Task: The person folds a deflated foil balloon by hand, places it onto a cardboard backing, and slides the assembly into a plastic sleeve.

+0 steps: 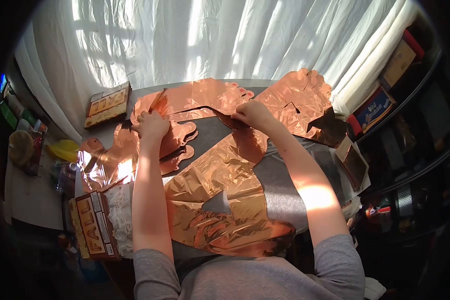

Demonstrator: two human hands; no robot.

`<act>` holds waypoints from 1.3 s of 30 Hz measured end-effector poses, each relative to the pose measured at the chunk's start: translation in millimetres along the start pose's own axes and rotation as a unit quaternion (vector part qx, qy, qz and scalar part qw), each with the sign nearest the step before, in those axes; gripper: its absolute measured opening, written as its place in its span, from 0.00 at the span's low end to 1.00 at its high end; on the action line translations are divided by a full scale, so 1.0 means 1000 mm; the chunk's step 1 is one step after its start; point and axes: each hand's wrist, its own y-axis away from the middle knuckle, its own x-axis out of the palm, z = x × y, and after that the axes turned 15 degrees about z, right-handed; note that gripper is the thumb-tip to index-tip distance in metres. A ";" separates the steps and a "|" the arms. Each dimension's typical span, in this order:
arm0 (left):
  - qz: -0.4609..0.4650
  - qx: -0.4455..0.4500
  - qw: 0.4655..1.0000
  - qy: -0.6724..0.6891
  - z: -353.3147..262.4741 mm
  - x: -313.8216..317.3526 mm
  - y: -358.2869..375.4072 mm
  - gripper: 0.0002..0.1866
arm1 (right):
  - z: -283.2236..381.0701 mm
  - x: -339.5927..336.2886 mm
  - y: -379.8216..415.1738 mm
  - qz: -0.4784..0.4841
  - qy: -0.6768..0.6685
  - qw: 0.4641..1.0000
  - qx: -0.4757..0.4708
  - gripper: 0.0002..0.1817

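Observation:
Flat copper-coloured foil balloons lie spread over a dark grey table. My left hand is closed on a bunched foil balloon at the left, whose folded, scalloped end sticks out to the right. The fingers of my right hand pinch the dark lower edge of a long foil balloon that stretches across the back between both hands. In front of me lies a large crinkled foil balloon with a triangular opening, under my arms. Another foil balloon lies back right, beyond my right hand.
A package marked FALL stands at the left near a stack of white frilly pieces. A similar package lies back left. White curtains hang behind the table. Dark shelves line the right.

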 end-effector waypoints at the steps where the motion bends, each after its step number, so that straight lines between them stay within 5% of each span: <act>1: -0.008 -0.022 1.000 0.006 0.004 0.002 0.002 0.34 | -0.002 0.000 0.000 0.012 0.011 1.000 -0.003 0.14; 7: -0.160 -0.109 0.981 0.013 0.012 0.014 0.004 0.45 | 0.005 0.007 0.000 -0.016 0.009 1.000 0.009 0.10; 9: -0.316 -0.020 0.948 -0.013 0.009 0.011 0.011 0.37 | 0.005 0.009 -0.001 -0.040 0.013 0.999 0.006 0.12; 10: -0.316 -0.019 0.948 -0.013 0.006 0.010 0.009 0.37 | 0.005 0.008 0.001 -0.045 0.024 0.999 -0.013 0.11; 12: -0.215 0.328 0.905 0.165 -0.002 0.008 0.006 0.24 | 0.004 0.008 0.003 -0.050 0.036 0.998 -0.032 0.10; 15: -0.119 0.492 0.834 0.220 -0.049 0.013 0.041 0.14 | -0.002 0.012 -0.002 -0.072 0.046 0.995 -0.051 0.07; 16: -0.063 0.496 0.847 0.182 -0.060 0.018 0.047 0.16 | -0.004 0.011 -0.002 -0.059 0.030 0.997 -0.046 0.08; 22: -0.095 0.515 0.851 0.031 -0.089 0.076 0.057 0.26 | -0.013 0.008 0.013 -0.071 -0.019 0.993 -0.092 0.09; 39: -0.082 0.481 0.873 0.009 -0.090 0.081 0.057 0.27 | -0.014 0.000 -0.003 -0.079 -0.001 0.997 0.004 0.11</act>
